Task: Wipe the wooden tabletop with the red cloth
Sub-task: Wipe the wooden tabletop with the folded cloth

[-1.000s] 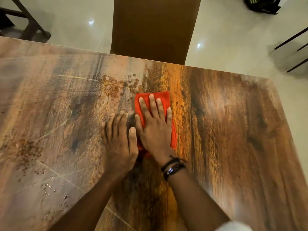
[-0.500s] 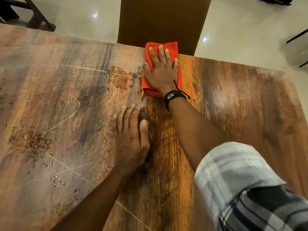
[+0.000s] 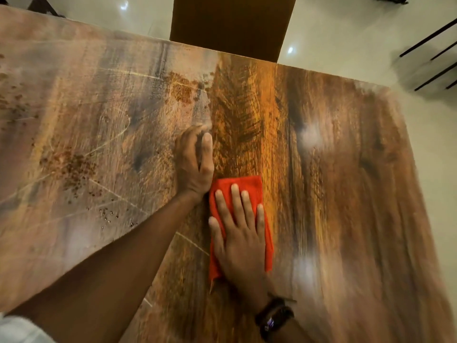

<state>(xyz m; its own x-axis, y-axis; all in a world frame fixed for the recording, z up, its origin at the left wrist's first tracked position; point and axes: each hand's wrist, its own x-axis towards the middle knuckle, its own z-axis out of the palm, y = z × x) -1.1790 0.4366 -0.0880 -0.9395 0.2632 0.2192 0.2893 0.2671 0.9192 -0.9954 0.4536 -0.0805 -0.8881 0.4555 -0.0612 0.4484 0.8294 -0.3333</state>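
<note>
Crumbs point(image 3: 74, 169) & reddish-brown specks scatter over the far-left part of the wooden tabletop point(image 3: 346, 194), w/ a second rusty patch point(image 3: 183, 89) farther back nr the middle. Pale scratch lines cross that same dull, greyish left half; a few tiny droplets or grains point(image 3: 108, 216) sit just left of the left forearm.

Left hand point(image 3: 194, 162) lies palm-down on the bare wood, approx centre of the table, fingers together & pointing away from the person, thumb alongside; it holds nothing. Fingertips look slightly curled or blurred, can't tell which. Its wrist edge sits just beside the top-left corner of the red cloth point(image 3: 249, 185), possibly touching it.

Cloth is folded into a rough rectangle, flat on the tabletop, nearer the person than the left hand & a bit right of it. Right hand point(image 3: 241, 241) presses flat on top of it, fingers spread & extended, palm covering the cloth's middle; not pinching or gripping, just pressing down. Red shows past the fingertips & along both sides. Dark bracelets point(image 3: 274, 318) ring the right wrist.

Right of the cloth the wood looks richer orange-brown, w/ two hazy light glares. Beyond the far edge, a brown chair back point(image 3: 232, 23) stands against the table, pale tile floor point(image 3: 346, 33) around it.
</note>
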